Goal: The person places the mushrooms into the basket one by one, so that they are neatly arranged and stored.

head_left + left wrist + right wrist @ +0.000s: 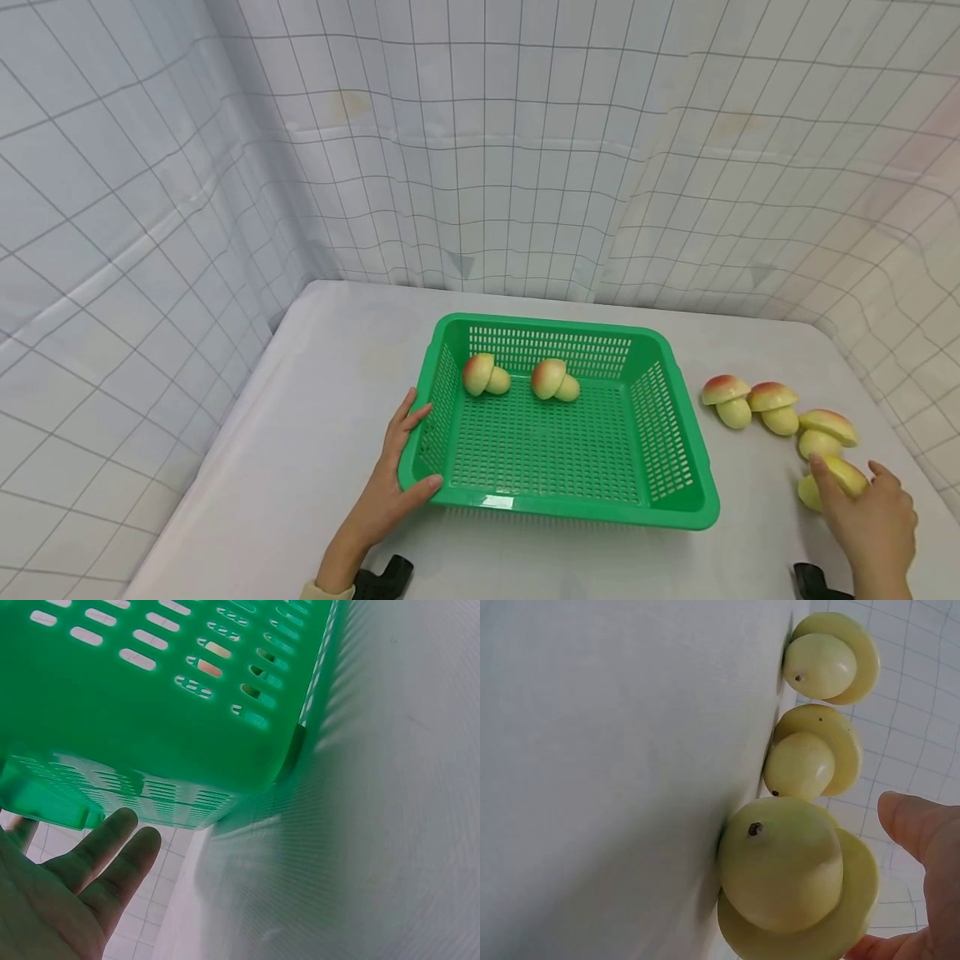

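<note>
A green plastic basket [562, 514] with slotted walls stands on the white-covered table. My left hand [401, 467] is at its near left corner, thumb over the front rim and fingers along the left rim; in the left wrist view its fingers [124, 859] are straight. Two mushroom-shaped pieces, one left [480, 375] and one right [551, 379], lie in the basket's far left part. My right hand [870, 517] reaches over the nearest toy mushroom [780, 862] outside the basket, thumb and fingers spread about its yellow cap. The thumb [911, 821] stands off from the cap in the right wrist view.
More toy mushrooms run in a slanting row right of the basket: one far [726, 400], one beside it [775, 407] and one close to the right hand [825, 432]. Grid-patterned white curtains [480, 167] enclose the table at the back and sides.
</note>
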The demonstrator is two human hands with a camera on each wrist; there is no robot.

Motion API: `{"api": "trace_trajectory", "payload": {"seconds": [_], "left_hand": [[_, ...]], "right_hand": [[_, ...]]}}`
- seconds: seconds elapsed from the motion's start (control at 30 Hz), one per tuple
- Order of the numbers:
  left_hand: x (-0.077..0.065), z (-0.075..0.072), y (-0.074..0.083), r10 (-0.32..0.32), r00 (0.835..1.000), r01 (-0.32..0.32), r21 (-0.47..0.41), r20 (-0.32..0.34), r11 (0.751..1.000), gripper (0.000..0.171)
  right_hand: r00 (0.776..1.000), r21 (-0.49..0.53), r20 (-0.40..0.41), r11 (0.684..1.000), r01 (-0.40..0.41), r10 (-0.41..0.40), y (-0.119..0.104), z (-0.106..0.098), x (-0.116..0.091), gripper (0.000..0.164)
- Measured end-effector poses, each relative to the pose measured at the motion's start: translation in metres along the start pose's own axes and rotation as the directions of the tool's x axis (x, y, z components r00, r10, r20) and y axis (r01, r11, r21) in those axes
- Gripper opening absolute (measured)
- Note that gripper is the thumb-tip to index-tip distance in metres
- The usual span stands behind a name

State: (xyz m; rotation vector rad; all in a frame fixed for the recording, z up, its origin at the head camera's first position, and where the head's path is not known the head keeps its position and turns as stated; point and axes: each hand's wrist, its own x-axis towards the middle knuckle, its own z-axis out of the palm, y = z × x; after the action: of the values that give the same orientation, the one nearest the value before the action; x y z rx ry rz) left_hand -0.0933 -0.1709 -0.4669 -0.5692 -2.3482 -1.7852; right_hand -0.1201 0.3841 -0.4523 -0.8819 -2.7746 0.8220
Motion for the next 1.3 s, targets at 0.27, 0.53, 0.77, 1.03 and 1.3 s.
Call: {"api": "trace_trajectory", "payload": {"seconds": [0.27, 0.53, 0.77, 1.03, 1.3], "left_hand": [[0.0001, -0.0003, 0.0015, -0.006, 1.000, 0.006, 0.002, 0.003, 1.000, 0.079], [0.0001, -0.0005, 0.0009, -0.009, 1.000, 0.009, 0.007, 0.001, 1.000, 0.078], [-0.0002, -0.0005, -0.0007, -0.003, 1.000, 0.003, 0.017, 0.002, 1.000, 0.079], [0.0013, 0.0000, 0.0001, -0.009, 1.000, 0.009, 0.036, -0.002, 0.999, 0.078], [-0.0003, -0.0005, -0.0007, -0.011, 1.000, 0.011, 0.031, -0.004, 0.999, 0.078]], "right_hand": [[0.999, -0.036, 0.030, 0.999, -0.032, 0.033, 0.0057, 0.0021, -0.0010, 0.092], [0.996, -0.051, 0.071, 0.997, -0.051, 0.055, 0.0079, 0.0022, -0.0009, 0.094], [0.994, -0.066, 0.066, 0.994, -0.082, 0.087, 0.0071, 0.0029, -0.0021, 0.096], [0.989, -0.076, 0.087, 0.991, -0.114, 0.121, 0.0050, 0.0011, -0.0040, 0.098], [0.988, -0.084, 0.087, 0.989, -0.119, 0.126, 0.0068, 0.0016, -0.0039, 0.096]]}}
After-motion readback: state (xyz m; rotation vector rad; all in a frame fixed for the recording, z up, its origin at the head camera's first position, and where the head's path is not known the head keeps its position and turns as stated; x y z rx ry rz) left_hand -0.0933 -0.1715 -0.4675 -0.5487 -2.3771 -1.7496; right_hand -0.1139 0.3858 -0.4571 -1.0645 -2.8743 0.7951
